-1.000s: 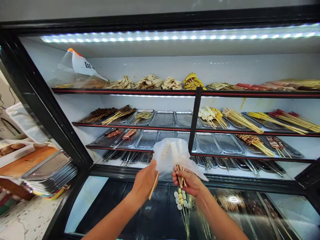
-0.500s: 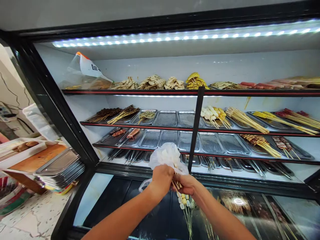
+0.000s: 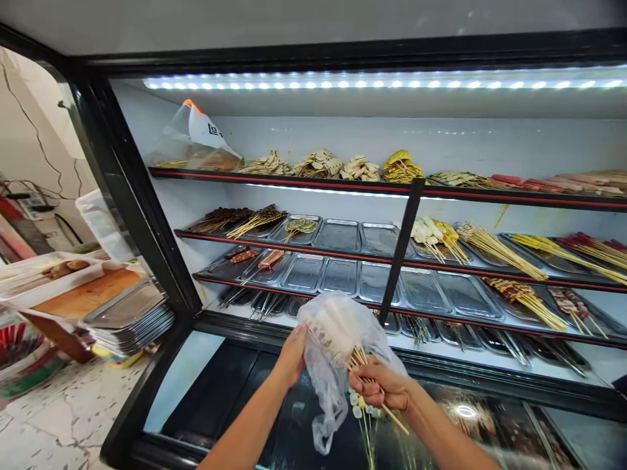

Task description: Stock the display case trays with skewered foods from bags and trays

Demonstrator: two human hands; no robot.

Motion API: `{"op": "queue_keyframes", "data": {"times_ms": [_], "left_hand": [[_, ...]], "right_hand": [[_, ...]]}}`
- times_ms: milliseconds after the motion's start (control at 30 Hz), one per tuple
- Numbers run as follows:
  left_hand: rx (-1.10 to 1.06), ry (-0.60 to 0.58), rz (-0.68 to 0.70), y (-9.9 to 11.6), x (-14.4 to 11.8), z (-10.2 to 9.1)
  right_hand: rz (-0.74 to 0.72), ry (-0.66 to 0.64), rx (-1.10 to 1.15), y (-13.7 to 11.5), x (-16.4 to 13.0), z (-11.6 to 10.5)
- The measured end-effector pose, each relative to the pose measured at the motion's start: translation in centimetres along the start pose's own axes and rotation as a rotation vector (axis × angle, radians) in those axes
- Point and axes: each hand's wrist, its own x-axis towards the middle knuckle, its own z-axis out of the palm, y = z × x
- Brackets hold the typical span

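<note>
At cabinet: 2 hands, 1 bag [image 3: 333, 339].

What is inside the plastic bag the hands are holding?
The plastic bag holds skewers; their stick ends poke out by the right hand. The pale food on them is blurred through the film.

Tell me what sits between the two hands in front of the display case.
In the head view, a thin plastic bag covering a bundle of skewers lies between the left hand and right hand; both hands hold it.

Black-framed display case [image 3: 137, 215], LED strip [image 3: 372, 83] overhead; cracked wall [image 3: 39, 130] left; speckled floor [image 3: 59, 418].
</note>
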Motion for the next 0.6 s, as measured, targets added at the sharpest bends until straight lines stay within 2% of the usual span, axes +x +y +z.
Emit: {"op": "queue_keyframes", "data": {"times_ms": [67,133,233,267,333,433,533,600], "left_hand": [[-0.054,0.069,0.106,-0.3,1.2,-0.2],[-0.125,0.127,0.137,0.6,2.6,-1.3],[-0.188,0.16,0.023,3.4,4.9,-4.3],[-0.176,0.138,-0.033,4.3,5.5,-5.3],[-0.142,-0.008,-0.129,5.9,6.6,-7.1],[-0.108,-0.368,-0.232,7.7,7.3,-8.0],[-0.004,-0.636,-0.284,9.1,7.1,-7.0],[0.078,-0.777,-0.252,10.0,6.7,-5.8]], "right_hand": [[0.023,0.026,0.006,0.0,0.1,0.5],[0.046,0.053,0.009,-0.1,-0.2,0.9],[0.078,0.028,-0.038,-0.4,-1.4,1.4],[0.095,-0.003,-0.057,-0.5,-1.9,1.6],[0.143,-0.077,-0.076,-0.7,-2.8,2.1],[0.242,-0.157,-0.063,-1.1,-3.3,3.1],[0.372,-0.251,-0.077,-1.7,-2.4,4.0],[0.429,-0.289,-0.118,-2.3,-1.5,4.3]]}}
